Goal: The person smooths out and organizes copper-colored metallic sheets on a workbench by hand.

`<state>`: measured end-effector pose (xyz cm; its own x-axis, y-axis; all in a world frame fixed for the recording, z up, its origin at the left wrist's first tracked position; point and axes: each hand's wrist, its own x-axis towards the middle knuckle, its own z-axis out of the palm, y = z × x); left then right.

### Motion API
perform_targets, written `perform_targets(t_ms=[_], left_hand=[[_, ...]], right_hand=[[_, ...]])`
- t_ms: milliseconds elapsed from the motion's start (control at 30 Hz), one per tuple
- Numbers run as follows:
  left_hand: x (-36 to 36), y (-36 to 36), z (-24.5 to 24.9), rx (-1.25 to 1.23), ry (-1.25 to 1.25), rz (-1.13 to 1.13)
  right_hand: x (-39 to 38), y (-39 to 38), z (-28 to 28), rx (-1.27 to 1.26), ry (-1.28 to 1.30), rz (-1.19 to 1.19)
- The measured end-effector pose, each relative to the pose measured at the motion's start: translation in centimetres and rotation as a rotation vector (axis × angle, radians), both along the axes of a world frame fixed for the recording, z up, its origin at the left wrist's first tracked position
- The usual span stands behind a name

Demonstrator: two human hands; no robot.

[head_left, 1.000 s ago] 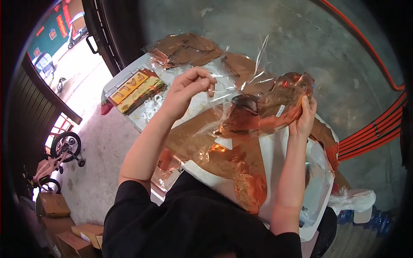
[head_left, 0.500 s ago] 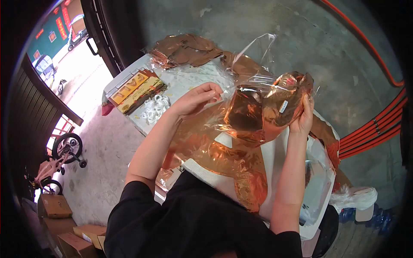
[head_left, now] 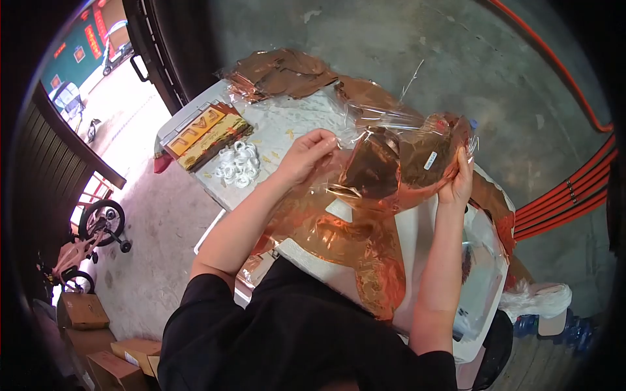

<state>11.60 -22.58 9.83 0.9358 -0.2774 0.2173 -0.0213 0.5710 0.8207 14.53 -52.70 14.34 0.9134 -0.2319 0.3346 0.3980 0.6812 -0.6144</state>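
A clear plastic bag (head_left: 385,118) with folded copper-coloured foil (head_left: 373,166) in it is held up over the table. A small white label (head_left: 430,161) shows on its right part. My left hand (head_left: 312,155) has thumb and fingers pinched at the bag's left edge. On the right side, my right hand (head_left: 458,181) grips the bag and foil, its thumb along the near face. Below lies a large sheet of shiny orange foil (head_left: 375,251), draped over the table's front edge. White ribbon rolls (head_left: 238,164) are heaped left of my left hand.
The white table (head_left: 319,260) also bears a stack of printed "FALL" packs (head_left: 205,137) and more brown foil (head_left: 280,75) at the back. Cardboard boxes (head_left: 85,313) and a small bicycle (head_left: 85,241) stand at left. Orange hoses (head_left: 567,189) run along the right.
My left hand has closed more tightly at the bag's edge and shifted slightly. The upright plastic flap at the top has dropped to a thin edge. The right hand stays nearly in place.
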Motion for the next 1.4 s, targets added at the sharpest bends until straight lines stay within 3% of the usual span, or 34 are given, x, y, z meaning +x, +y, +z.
perform_targets(t_ms=[33, 100, 133, 200, 233, 300, 333, 400, 467, 567, 600, 667, 733, 800, 1133, 1200, 1233, 1400], left_hand=[[-0.5, 0.0, 0.3, 0.002, 0.003, -0.002], [-1.3, 0.2, 1.1, 0.276, -0.196, 0.282], [-1.8, 0.2, 1.4, 0.277, -0.195, 0.279], [-2.9, 0.3, 2.2, 0.695, -0.471, 0.646], [-3.1, 0.8, 2.8, 0.697, -0.470, 0.645], [-3.0, 2.4, 3.9, 0.566, -0.258, 0.291], [-2.7, 3.0, 3.8, 0.567, -0.262, 0.288], [-2.4, 3.7, 3.9, -0.054, -0.018, -0.224], [-2.3, 3.6, 4.0, -0.101, 0.118, -0.270], [-2.4, 2.8, 4.3, 0.130, 0.059, -0.487], [-2.2, 2.7, 4.1, 0.132, 0.056, -0.491], [-1.5, 2.1, 3.6, 0.452, -0.197, -0.327], [-1.4, 2.2, 4.1, 0.531, -0.188, -0.358], [-2.1, 2.0, 5.8, 0.548, -0.028, -0.308], [-0.8, 2.9, 4.5, 0.409, 0.025, -0.189], [-0.1, 3.8, 4.3, 0.006, 0.026, -0.259], [0.5, 4.0, 3.7, -0.067, 0.006, -0.207], [-0.6, 4.3, 4.6, 0.191, 0.127, -0.265]], right_hand=[[0.1, -0.4, -0.5, 0.002, 0.003, -0.002], [0.2, -0.9, -1.1, -0.109, 0.048, -0.091], [0.3, -1.0, -1.5, -0.109, 0.050, -0.093], [-0.1, 0.0, -1.2, -0.153, 0.008, -0.176], [-0.2, 0.1, -1.2, -0.152, 0.010, -0.176], [-0.4, 0.5, -0.8, -0.118, 0.029, -0.199], [-0.5, 0.7, -0.5, -0.115, 0.026, -0.203], [-1.0, 1.6, 0.4, -0.071, 0.036, -0.186], [-0.9, 1.8, 0.3, -0.063, 0.019, -0.156], [-0.4, 2.4, -0.2, -0.067, -0.003, -0.148], [-0.2, 2.7, -0.5, -0.076, -0.006, -0.162], [-0.1, 2.9, -1.0, -0.087, 0.015, -0.193], [0.2, 3.0, -1.4, -0.087, 0.000, -0.207], [0.1, 3.0, -1.2, -0.102, 0.014, -0.204], [-0.1, 2.6, -1.6, -0.055, 0.022, -0.043], [0.0, 2.3, -1.7, -0.077, 0.033, -0.048], [0.0, 2.1, -1.8, -0.091, 0.056, -0.063], [-0.4, 2.1, -1.3, -0.132, 0.171, -0.111]])
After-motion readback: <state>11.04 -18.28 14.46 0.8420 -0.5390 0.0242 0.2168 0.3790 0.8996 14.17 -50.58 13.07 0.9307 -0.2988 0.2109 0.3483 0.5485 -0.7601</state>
